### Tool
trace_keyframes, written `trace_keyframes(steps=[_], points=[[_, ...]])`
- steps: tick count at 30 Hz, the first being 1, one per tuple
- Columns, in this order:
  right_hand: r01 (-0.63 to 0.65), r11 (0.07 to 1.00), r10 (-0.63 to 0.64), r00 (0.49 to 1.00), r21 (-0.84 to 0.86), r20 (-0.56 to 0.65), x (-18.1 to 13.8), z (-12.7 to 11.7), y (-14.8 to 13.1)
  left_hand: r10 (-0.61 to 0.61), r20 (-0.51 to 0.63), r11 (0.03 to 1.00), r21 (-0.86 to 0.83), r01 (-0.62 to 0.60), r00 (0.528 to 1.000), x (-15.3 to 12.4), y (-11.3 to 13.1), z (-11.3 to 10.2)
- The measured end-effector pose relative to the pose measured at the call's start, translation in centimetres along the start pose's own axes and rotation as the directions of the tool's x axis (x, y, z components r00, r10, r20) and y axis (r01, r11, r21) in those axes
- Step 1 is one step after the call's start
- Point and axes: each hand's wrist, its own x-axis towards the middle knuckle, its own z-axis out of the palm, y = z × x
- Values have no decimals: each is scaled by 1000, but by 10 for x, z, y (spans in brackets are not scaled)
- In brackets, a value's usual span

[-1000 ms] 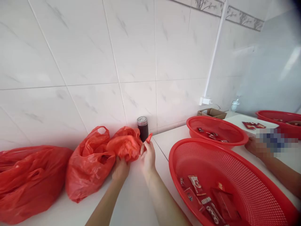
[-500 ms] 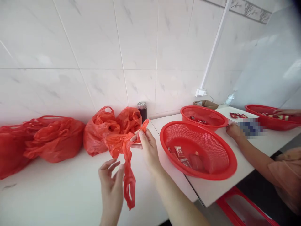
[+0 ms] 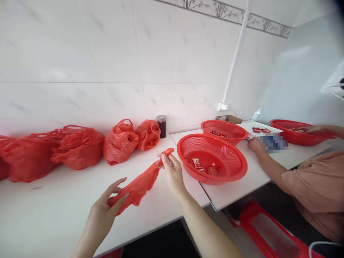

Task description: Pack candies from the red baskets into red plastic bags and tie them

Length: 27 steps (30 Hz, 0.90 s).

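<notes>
A thin red plastic bag (image 3: 142, 184) is stretched between my hands above the white table (image 3: 64, 211). My right hand (image 3: 172, 170) pinches its upper end. At the lower end, my left hand (image 3: 107, 204) has its thumb in front of the bag and fingers behind it, gripping it. Close to the right of my right hand stands a large red plastic basket (image 3: 223, 150) with mesh walls; a few small wrapped packets (image 3: 197, 163) lie on its bottom.
Several filled red bags (image 3: 120, 141) line the wall, beside a dark cup with a silver lid (image 3: 161, 127). A second red basket (image 3: 225, 129) stands behind the first. On the right, a co-worker's arm (image 3: 268, 165) rests near a white tray (image 3: 247, 126); a red stool (image 3: 271, 229) is below.
The crumpled bag has been pulled out lengthwise. My left hand, free before, has moved left and now grips its lower end. The view has shifted.
</notes>
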Motion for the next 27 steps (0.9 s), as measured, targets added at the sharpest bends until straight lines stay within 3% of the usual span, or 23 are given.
trace_keyframes(steps=[3,6,13,17,20,21,23,25,27], points=[[-18,999,18,1000,-37,1,4,-12,8,142,102,990,1,-143,985,-5,0,-7],[36,990,-30,999,-136,44,4,-23,8,151,172,984,67,-164,974,-2,-1,-10],[112,919,-56,986,-378,157,-6,-48,12,86,85,879,463,-116,993,28,-4,-10],[38,886,58,980,-462,192,-11,-61,5,1,65,873,486,-33,998,46,-6,-9],[163,845,-79,980,-509,182,-14,-48,-19,-49,27,899,436,32,998,52,-3,-5],[259,822,-159,960,-507,232,-14,-38,-27,-37,12,912,410,29,999,53,0,-2],[447,761,-236,866,-471,440,-9,-13,-32,-8,0,940,341,8,1000,52,9,3],[557,677,-138,738,-481,660,0,11,-21,-9,26,973,230,3,1000,51,19,9],[602,551,64,660,-578,749,13,27,1,-42,57,995,89,36,998,50,27,13]])
